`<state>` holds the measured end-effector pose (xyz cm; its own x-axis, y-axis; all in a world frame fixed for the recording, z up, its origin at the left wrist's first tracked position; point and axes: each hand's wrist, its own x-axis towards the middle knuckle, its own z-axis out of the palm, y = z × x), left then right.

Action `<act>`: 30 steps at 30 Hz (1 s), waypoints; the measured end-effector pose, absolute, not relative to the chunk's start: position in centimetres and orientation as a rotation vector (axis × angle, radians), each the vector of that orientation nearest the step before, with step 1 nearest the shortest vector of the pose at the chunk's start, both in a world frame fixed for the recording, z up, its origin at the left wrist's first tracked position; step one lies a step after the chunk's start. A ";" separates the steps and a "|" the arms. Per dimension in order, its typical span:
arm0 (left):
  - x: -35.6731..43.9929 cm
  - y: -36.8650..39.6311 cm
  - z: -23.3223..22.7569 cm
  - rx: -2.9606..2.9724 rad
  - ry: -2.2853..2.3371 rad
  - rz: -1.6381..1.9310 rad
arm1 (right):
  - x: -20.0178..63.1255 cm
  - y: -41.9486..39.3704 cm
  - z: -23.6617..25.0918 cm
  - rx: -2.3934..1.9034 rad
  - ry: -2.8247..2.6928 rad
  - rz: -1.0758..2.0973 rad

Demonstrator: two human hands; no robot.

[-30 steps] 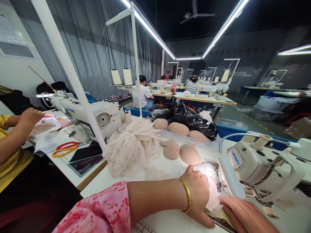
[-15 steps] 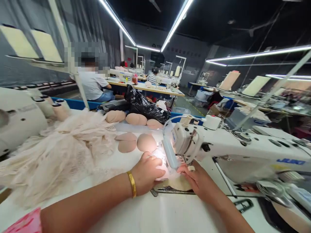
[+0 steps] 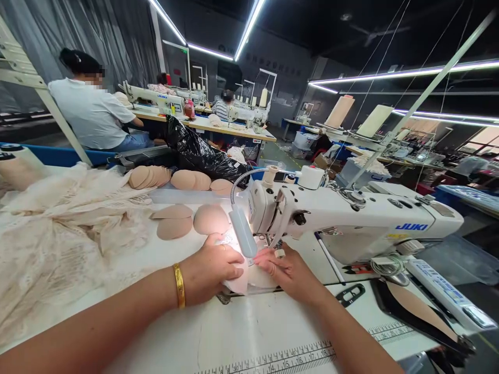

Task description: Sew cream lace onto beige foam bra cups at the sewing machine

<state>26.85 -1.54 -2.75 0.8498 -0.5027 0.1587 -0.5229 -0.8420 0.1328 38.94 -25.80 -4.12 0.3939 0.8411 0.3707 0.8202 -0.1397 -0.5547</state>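
A pale pink fabric piece (image 3: 238,280) lies at the needle end of a white JUKI sewing machine (image 3: 351,223). My left hand (image 3: 210,270), with a gold bracelet at its wrist, is closed on this piece, thumb on top. From the other side, the bent fingers of my right hand (image 3: 284,267) pinch its edge close to the presser foot. A lit lamp (image 3: 244,231) on a bendy neck hides the needle and part of the cloth. Just behind my left hand rest a beige round cup pad (image 3: 212,219) and overlapping pads (image 3: 174,228).
Cream lace fabric (image 3: 78,228) is heaped at the left. Stacked beige pads (image 3: 191,179) line the back edge before a black plastic bag (image 3: 206,156). Right of my arm lie a black-handled tool (image 3: 350,295) and a white pen (image 3: 329,257). A co-worker (image 3: 89,109) sits at far left.
The view has swung right, so the scene sits further left and more of the machine shows. Both hands stay at the needle area, the fabric's corner now hanging below my left fingers.
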 end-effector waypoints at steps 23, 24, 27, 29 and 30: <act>28.7 0.0 -3.3 2.798 -0.862 0.292 | 38.0 -24.8 -5.5 -2.310 -1.491 -0.149; 28.8 0.0 -3.6 2.787 -0.858 0.301 | 38.0 -24.8 -5.5 -2.312 -1.495 -0.158; 29.0 0.1 -4.5 2.765 -0.846 0.320 | 37.9 -25.0 -5.6 -2.271 -1.531 -0.191; 29.1 0.1 -4.8 2.762 -0.843 0.329 | 37.9 -25.2 -5.6 -2.205 -1.547 -0.243; 29.1 0.1 -4.9 2.761 -0.843 0.334 | 37.9 -25.2 -5.5 -2.180 -1.545 -0.271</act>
<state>29.13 0.13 -4.86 0.8079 -0.5170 0.2828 -0.5705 -0.8064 0.1559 37.89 -25.23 -5.52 0.3528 0.8417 0.4088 0.9305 -0.2697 -0.2476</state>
